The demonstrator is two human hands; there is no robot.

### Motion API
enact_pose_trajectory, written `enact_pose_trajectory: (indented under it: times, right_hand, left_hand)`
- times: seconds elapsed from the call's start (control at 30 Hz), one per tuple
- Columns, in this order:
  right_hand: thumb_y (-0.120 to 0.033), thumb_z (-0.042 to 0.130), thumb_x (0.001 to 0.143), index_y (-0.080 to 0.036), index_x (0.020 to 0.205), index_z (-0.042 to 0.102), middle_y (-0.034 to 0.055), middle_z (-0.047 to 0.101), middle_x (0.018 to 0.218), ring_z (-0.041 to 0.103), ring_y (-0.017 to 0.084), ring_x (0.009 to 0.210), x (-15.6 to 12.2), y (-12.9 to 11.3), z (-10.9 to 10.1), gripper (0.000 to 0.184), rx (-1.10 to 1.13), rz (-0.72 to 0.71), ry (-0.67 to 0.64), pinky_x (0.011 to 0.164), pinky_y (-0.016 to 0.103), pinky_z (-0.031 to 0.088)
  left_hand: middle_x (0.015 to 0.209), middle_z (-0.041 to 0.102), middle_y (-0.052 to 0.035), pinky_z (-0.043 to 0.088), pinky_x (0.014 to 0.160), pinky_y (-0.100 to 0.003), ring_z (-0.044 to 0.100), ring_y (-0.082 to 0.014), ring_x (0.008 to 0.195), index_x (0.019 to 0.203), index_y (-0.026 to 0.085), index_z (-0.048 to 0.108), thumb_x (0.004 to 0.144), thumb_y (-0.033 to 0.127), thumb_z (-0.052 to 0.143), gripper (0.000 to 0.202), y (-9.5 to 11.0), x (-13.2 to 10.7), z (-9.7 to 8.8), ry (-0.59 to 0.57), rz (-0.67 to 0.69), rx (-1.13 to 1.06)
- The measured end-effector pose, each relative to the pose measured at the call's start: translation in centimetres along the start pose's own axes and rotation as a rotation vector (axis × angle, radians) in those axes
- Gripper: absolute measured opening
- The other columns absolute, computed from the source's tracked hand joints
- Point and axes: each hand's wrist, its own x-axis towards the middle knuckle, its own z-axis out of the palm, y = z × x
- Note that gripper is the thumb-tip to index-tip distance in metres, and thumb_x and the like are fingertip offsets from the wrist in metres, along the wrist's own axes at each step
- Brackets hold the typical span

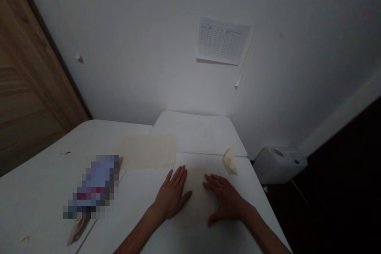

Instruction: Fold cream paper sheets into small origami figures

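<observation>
A cream sheet of paper [196, 190] lies flat on the white table [143, 206] in front of me. My left hand [172, 196] rests flat on the sheet's left part, fingers stretched out together. My right hand [228, 200] lies flat on its right part, fingers spread. Neither hand holds anything. A small folded cream paper shape [230, 161] stands just beyond my right hand. A stack of cream sheets [147, 151] lies further back on the left.
A blurred-out object [93, 186] lies on the left table with a pinkish item [76, 231] below it. A printed chart [222, 41] hangs on the white wall. A wooden door [26, 87] is at the left, and a white container [279, 162] sits on the floor at the right.
</observation>
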Motion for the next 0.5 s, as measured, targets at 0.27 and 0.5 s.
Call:
enact_pose_trajectory:
  times: [0.27, 0.5]
  right_hand:
    - [-0.071, 0.075, 0.048, -0.024, 0.150, 0.021, 0.0073, 0.009, 0.158, 0.008, 0.035, 0.143, 1.1, -0.1, -0.4, 0.125, -0.044, 0.034, -0.068, 0.115, 0.050, 0.008]
    - [-0.072, 0.078, 0.038, -0.022, 0.152, 0.008, 0.0107, -0.004, 0.157, -0.005, 0.039, 0.142, 2.7, -0.4, -0.5, 0.142, -0.091, 0.063, -0.143, 0.114, 0.056, 0.002]
  left_hand:
    - [0.155, 0.018, -0.0145, 0.012, 0.117, -0.044, 0.013, -0.0276, 0.144, 0.148, 0.011, 0.027, 0.093, 0.043, 0.038, 0.064, 2.3, 0.8, 0.5, -0.031, 0.026, -0.045]
    - [0.156, 0.015, -0.0147, 0.013, 0.116, -0.046, 0.010, -0.0299, 0.144, 0.150, 0.014, 0.021, 0.094, 0.056, 0.033, 0.071, 3.0, 0.8, 0.7, -0.094, 0.017, -0.131]
